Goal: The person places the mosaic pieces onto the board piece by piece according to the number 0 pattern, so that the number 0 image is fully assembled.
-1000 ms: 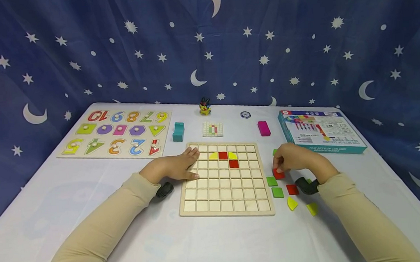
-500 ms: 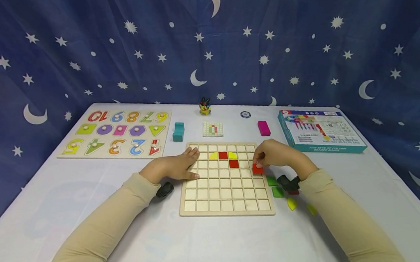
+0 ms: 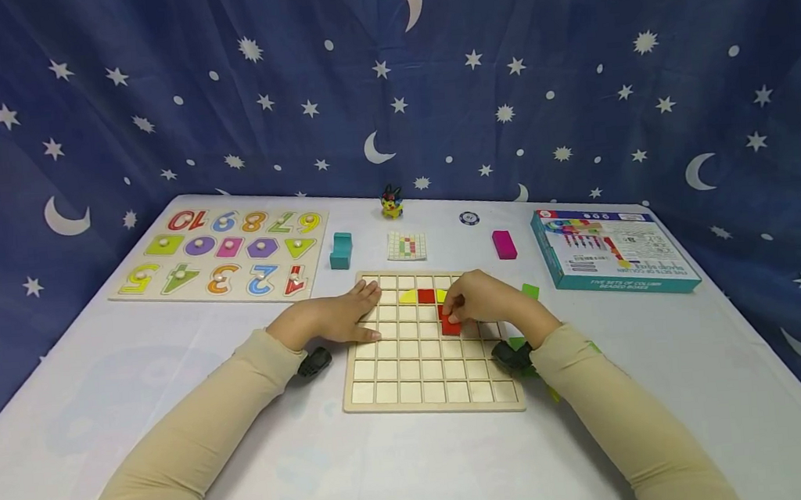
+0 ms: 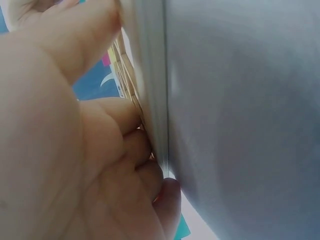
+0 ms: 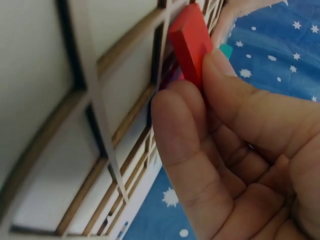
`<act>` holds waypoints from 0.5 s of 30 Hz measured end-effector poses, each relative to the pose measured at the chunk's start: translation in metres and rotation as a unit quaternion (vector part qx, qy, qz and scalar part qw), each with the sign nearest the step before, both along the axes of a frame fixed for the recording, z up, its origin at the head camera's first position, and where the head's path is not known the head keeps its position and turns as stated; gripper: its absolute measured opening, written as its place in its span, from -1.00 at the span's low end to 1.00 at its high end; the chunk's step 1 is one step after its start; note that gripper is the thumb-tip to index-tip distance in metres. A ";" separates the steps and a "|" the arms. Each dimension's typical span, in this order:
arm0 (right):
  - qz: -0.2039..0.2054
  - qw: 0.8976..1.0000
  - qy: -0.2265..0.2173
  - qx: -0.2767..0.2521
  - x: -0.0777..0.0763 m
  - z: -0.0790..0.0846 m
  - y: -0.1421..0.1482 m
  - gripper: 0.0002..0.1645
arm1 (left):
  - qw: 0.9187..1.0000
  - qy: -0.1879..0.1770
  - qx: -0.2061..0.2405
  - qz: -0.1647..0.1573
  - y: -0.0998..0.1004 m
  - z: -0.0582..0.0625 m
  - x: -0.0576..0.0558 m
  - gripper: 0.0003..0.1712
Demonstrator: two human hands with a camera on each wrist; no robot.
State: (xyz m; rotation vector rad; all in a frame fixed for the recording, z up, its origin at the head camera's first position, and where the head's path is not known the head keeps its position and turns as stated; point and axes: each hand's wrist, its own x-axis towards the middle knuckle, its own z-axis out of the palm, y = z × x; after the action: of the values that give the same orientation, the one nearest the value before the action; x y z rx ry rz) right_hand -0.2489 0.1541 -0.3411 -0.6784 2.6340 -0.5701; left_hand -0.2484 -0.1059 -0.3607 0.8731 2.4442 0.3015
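Note:
A wooden grid board (image 3: 399,415) lies in the middle of the table in the head view. My left hand (image 3: 328,320) rests on its left edge, fingers extended over the outer squares; up close, the left wrist view shows the fingers (image 4: 145,145) along the board's rim. Between thumb and fingers, my right hand (image 3: 480,300) pinches a red square tile (image 3: 450,328) over the board's upper right part. The right wrist view has this tile (image 5: 192,42) tilted, close over the grid. A red square (image 3: 426,297) and a yellow quarter-round piece (image 3: 409,296) sit in the top rows.
Green tiles (image 3: 531,291) lie right of the board, partly behind my right arm. Behind the board are a small pattern card (image 3: 406,246), a teal block (image 3: 341,251) and a magenta block (image 3: 504,245). A number puzzle (image 3: 220,256) lies left, a box (image 3: 616,253) right.
My right hand has carried the red tile leftward from the loose pieces beside the board to over the grid, near the placed red squares. The left hand has stayed still.

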 end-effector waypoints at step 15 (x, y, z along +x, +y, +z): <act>0.009 1.000 -0.008 0.020 0.002 -0.004 -0.009 -0.93 | 1.000 0.003 0.009 -0.002 0.000 0.003 0.003 -0.04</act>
State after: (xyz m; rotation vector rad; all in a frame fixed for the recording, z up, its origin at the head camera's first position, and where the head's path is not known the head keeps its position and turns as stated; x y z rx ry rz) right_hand -0.2467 0.1456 -0.3453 -0.6835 2.6147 -0.5138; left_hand -0.2458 -0.1059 -0.3582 0.8884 2.4474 0.3211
